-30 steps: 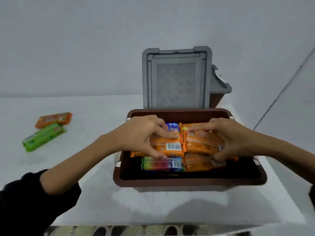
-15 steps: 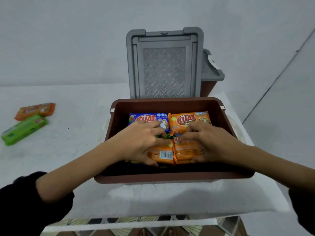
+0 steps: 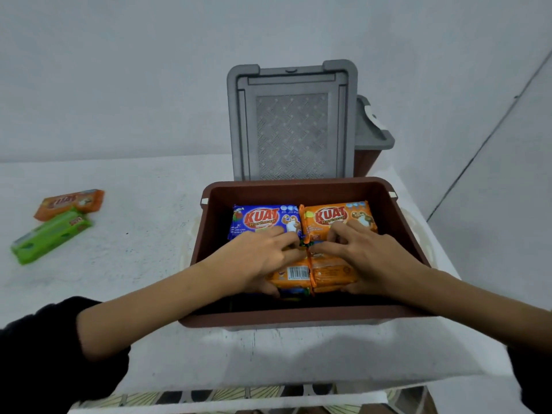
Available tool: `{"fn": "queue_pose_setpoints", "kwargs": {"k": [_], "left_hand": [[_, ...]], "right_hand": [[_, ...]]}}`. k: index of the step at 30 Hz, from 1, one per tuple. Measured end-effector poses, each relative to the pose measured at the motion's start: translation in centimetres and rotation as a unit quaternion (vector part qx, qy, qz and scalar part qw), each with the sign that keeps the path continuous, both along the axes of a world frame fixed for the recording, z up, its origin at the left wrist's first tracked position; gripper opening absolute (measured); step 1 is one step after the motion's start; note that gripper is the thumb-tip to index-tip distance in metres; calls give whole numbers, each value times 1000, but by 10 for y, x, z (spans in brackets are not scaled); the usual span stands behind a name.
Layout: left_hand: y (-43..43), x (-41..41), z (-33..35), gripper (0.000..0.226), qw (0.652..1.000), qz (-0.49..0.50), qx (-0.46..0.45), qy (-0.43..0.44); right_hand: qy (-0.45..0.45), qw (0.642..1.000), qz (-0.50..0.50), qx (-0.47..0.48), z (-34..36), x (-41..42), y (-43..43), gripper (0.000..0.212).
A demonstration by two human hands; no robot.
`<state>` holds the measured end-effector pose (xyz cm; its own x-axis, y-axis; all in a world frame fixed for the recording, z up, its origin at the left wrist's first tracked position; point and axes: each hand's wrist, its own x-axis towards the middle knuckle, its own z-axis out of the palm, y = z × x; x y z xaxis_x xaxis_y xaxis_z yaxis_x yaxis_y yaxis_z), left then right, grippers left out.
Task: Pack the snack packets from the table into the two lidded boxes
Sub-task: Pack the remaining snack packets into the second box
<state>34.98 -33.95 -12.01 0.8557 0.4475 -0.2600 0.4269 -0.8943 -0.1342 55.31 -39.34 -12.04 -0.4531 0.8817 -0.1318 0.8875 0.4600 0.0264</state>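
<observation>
A brown box (image 3: 206,231) stands open in front of me, its grey lid (image 3: 291,121) tilted up behind it. Inside lie a blue packet (image 3: 257,219) and an orange packet (image 3: 331,215) at the back. Two more orange packets lie in front of them, one (image 3: 291,274) gripped by my left hand (image 3: 263,258), the other (image 3: 333,271) by my right hand (image 3: 369,253). Fingers curl over the tops, thumbs at the near sides. More packets lie under them, mostly hidden.
On the white table (image 3: 143,234) to the left lie an orange packet (image 3: 70,203) and a green packet (image 3: 49,236). A second brown box with a shut grey lid (image 3: 373,135) stands behind the open one, at the table's right edge.
Both hands lowered the two orange packets into the box and moved them toward the back. My view shifted, so the box sits more centred.
</observation>
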Motion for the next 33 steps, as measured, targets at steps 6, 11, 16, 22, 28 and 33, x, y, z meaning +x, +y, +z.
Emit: {"fn": "queue_pose_setpoints", "kwargs": {"k": [6,11,16,22,28,33], "left_hand": [[4,-2,4,71,999,23,-25,-42],[16,-25,37,51,965,106,-65,-233],[37,-90,84,34,919,229,-3,-319],[55,-211,95,34,832,402,111,-366],[82,-318,46,48,747,585,40,-314],[103,-359,-22,83,702,657,-92,-259]], "right_hand": [[22,999,-18,-43,17,-2,1,64],[110,993,-14,36,48,-22,21,45],[189,976,39,99,82,-77,61,47],[198,958,152,141,97,-200,125,53],[149,963,202,101,58,-333,204,57],[105,976,192,0,-8,-411,260,55]]}}
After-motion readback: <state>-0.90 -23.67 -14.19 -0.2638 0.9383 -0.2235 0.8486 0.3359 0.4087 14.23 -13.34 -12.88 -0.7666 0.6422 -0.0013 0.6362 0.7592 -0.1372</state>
